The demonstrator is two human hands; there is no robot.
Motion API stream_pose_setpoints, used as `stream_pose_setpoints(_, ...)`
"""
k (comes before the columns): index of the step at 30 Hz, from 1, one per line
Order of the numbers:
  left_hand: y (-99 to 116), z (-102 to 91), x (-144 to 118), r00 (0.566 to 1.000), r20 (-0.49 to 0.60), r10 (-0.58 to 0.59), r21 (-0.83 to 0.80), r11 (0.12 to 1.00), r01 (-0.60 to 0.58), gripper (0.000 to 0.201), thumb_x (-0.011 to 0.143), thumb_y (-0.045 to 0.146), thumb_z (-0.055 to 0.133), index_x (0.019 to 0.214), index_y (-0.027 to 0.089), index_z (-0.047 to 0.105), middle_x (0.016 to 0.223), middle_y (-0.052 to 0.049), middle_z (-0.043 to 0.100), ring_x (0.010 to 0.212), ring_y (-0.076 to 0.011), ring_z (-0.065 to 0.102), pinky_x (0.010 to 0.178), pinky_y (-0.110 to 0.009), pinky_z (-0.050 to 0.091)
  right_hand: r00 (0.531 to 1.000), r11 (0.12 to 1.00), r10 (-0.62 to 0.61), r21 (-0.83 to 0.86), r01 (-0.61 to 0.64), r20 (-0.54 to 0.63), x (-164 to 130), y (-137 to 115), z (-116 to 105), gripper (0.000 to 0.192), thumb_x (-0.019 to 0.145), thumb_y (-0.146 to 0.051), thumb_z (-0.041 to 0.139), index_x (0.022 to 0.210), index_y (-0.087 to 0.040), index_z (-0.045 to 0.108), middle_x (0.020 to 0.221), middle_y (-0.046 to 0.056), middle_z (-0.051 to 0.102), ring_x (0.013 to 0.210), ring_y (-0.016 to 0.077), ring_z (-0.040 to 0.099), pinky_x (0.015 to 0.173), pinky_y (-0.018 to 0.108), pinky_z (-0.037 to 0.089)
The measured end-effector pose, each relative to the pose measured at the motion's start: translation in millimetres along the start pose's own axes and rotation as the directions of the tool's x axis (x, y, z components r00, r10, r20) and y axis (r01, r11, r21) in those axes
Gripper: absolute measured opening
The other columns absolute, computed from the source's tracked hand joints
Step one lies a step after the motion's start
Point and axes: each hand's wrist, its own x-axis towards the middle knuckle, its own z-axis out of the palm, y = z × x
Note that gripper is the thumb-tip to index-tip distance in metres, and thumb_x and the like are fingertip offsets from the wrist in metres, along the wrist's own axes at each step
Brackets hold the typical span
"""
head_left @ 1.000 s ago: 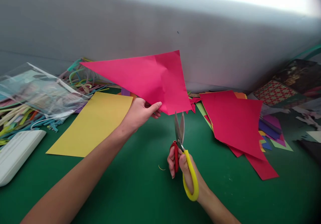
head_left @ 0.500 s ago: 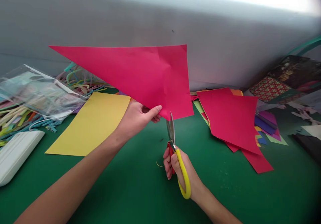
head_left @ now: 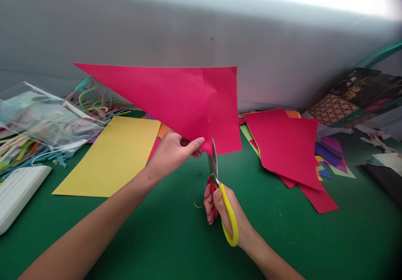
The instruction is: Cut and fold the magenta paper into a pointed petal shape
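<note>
A red sheet of paper [head_left: 176,98] is held up above the table, its long point reaching left. My left hand [head_left: 176,152] pinches its lower edge between thumb and fingers. Just right of that thumb, the blades of a pair of scissors [head_left: 213,163] meet the paper's bottom edge, with one blade in front of the sheet. My right hand [head_left: 232,213] is wrapped round the scissors' handles, one yellow and one red. The blades look only slightly apart.
On the green table [head_left: 150,238] lie a yellow sheet [head_left: 106,156] at left and a stack of red sheets [head_left: 285,150] at right. A plastic bag [head_left: 47,108], coloured strips [head_left: 21,150] and a white device [head_left: 21,196] sit far left. A patterned box [head_left: 336,110] stands back right.
The red sheet has dropped slightly, and its left point has shifted right. The scissor blades sit a little further into its lower edge. The view has shifted slightly.
</note>
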Motion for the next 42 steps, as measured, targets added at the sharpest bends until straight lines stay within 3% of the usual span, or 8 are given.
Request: stream_pose_setpoints(42, 6.7, -0.7, -1.5, 1.0, 0.018, 0.014, -0.002, 1.0, -0.014, 0.034, 0.092, 0.046, 0.072, 0.074, 0.018, 0.08, 0.074, -0.006, 0.081, 0.072, -0.0223, 0.079, 0.07, -0.027, 0.062, 0.999, 1.0, -0.028, -0.006, 0.028, 0.02, -4.4, 2.2, -6.4, 0.051, 0.101, -0.071, 0.052, 0.092, -0.021, 0.051, 0.063, -0.005, 0.051, 0.047, 0.0096, 0.049, 0.044, 0.021, 0.043)
